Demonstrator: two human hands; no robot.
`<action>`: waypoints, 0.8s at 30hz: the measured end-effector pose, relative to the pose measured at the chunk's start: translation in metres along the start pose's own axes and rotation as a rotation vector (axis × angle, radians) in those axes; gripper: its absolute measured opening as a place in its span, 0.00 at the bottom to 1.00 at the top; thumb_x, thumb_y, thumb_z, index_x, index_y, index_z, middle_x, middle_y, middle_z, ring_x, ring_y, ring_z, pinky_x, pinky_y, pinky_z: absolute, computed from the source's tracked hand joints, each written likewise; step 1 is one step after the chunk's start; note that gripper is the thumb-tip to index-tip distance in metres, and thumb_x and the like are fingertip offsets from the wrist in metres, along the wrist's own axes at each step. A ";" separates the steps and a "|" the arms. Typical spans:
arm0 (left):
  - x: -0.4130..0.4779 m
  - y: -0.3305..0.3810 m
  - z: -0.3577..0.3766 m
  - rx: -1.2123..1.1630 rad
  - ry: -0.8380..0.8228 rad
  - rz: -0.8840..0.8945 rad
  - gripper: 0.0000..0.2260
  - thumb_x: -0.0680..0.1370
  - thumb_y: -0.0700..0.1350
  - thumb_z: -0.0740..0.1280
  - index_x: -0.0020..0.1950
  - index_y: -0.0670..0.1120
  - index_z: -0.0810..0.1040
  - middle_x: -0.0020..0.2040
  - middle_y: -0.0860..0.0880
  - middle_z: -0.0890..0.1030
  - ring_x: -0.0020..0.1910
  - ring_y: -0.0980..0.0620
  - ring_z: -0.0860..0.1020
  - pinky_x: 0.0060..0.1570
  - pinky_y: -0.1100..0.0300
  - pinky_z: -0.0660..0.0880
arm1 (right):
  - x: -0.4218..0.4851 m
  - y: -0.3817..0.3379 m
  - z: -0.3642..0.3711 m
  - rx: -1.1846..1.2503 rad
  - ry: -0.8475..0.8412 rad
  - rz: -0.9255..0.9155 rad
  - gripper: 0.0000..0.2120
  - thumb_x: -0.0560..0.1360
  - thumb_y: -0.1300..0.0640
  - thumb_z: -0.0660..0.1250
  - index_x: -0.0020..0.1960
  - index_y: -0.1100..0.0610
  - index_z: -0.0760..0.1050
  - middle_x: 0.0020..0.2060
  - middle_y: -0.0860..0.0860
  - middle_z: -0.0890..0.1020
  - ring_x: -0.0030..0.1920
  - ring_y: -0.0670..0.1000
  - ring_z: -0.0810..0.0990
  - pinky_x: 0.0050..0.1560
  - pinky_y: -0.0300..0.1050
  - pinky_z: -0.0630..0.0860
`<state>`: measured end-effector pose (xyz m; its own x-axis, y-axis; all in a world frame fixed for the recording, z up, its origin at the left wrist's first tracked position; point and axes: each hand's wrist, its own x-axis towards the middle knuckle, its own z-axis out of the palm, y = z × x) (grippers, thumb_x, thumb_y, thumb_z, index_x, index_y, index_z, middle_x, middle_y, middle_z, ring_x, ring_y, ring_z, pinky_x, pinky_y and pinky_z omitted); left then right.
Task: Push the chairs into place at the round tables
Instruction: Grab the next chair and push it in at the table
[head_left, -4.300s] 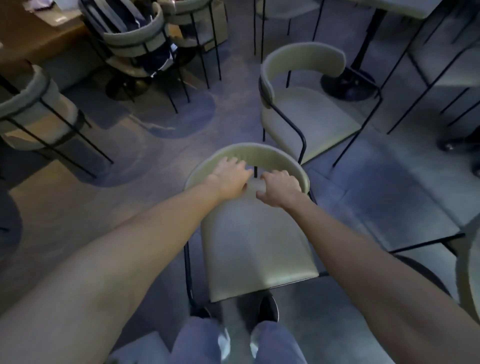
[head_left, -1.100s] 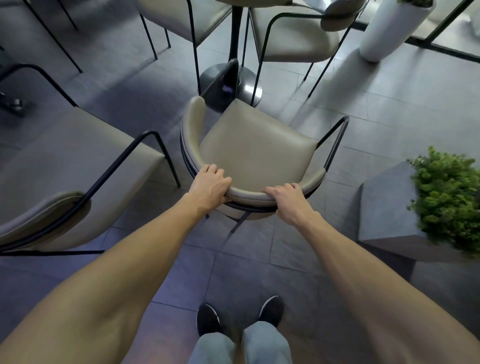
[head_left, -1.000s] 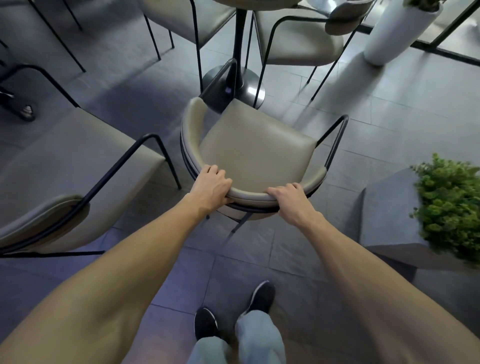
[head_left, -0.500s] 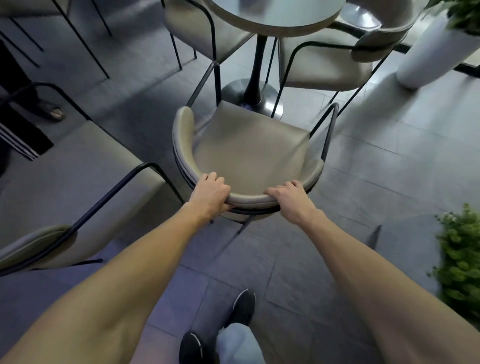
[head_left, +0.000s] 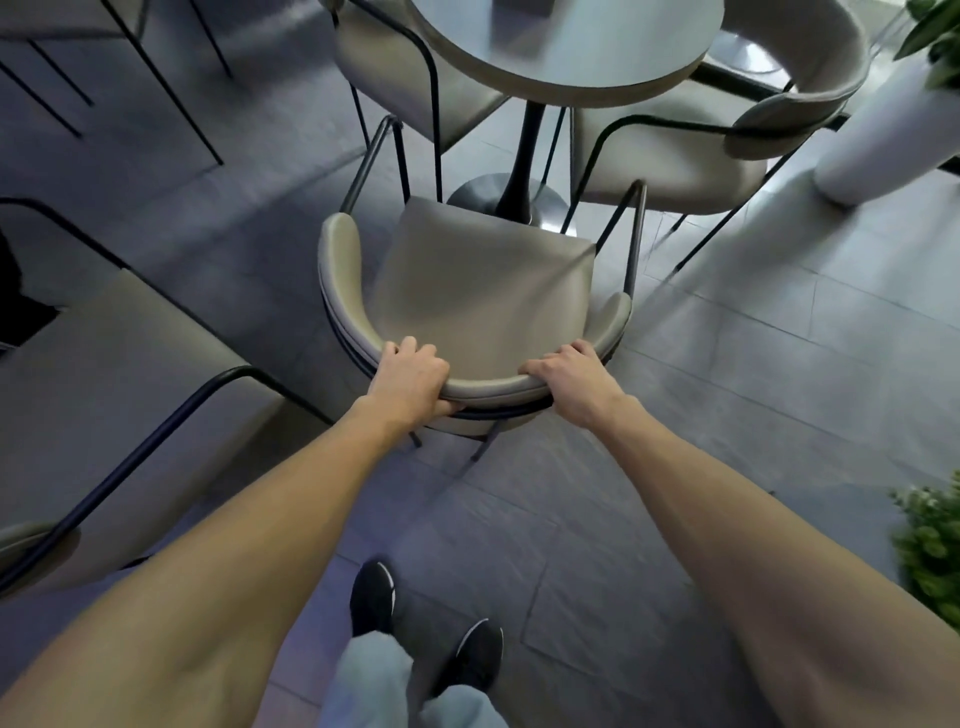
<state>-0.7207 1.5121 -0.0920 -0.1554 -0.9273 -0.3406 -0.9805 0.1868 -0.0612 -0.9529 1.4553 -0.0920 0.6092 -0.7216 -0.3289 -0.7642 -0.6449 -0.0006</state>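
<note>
1. Your left hand (head_left: 410, 382) and right hand (head_left: 571, 387) grip the chair's back, fingers curled over its rim.
2. The chair (head_left: 483, 291) has slid forward, so its seat front is now near the table's base (head_left: 506, 200).
3. The round table (head_left: 566, 47) is just ahead, and 1 short push probably finishes it.

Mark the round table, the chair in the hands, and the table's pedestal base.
round table (head_left: 571, 57), head view, bare tabletop.
held chair (head_left: 483, 291), head view, middle of seat.
pedestal base (head_left: 478, 193), head view, disc left of column.
</note>
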 end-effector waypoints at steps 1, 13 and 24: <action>0.005 -0.006 -0.001 -0.014 -0.007 0.007 0.23 0.74 0.66 0.65 0.58 0.51 0.80 0.55 0.48 0.77 0.55 0.44 0.72 0.54 0.50 0.67 | 0.006 0.002 -0.002 -0.004 -0.007 -0.002 0.25 0.71 0.66 0.59 0.64 0.46 0.74 0.55 0.48 0.83 0.58 0.56 0.76 0.62 0.50 0.64; 0.058 -0.087 -0.012 0.012 -0.034 0.190 0.19 0.76 0.61 0.65 0.62 0.52 0.77 0.58 0.49 0.74 0.57 0.45 0.71 0.55 0.50 0.67 | 0.075 0.008 -0.027 -0.056 -0.047 0.054 0.24 0.72 0.63 0.61 0.65 0.45 0.73 0.58 0.46 0.81 0.61 0.55 0.75 0.63 0.50 0.62; 0.103 -0.172 -0.022 0.064 -0.084 0.276 0.20 0.76 0.65 0.64 0.62 0.57 0.76 0.56 0.52 0.73 0.57 0.48 0.70 0.59 0.51 0.64 | 0.140 -0.026 -0.044 0.001 -0.090 0.199 0.19 0.69 0.59 0.64 0.58 0.47 0.77 0.52 0.47 0.83 0.57 0.56 0.76 0.61 0.51 0.62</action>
<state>-0.5706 1.3771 -0.0956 -0.4024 -0.8087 -0.4290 -0.8925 0.4510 -0.0131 -0.8390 1.3600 -0.0962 0.4247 -0.8094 -0.4055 -0.8680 -0.4913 0.0716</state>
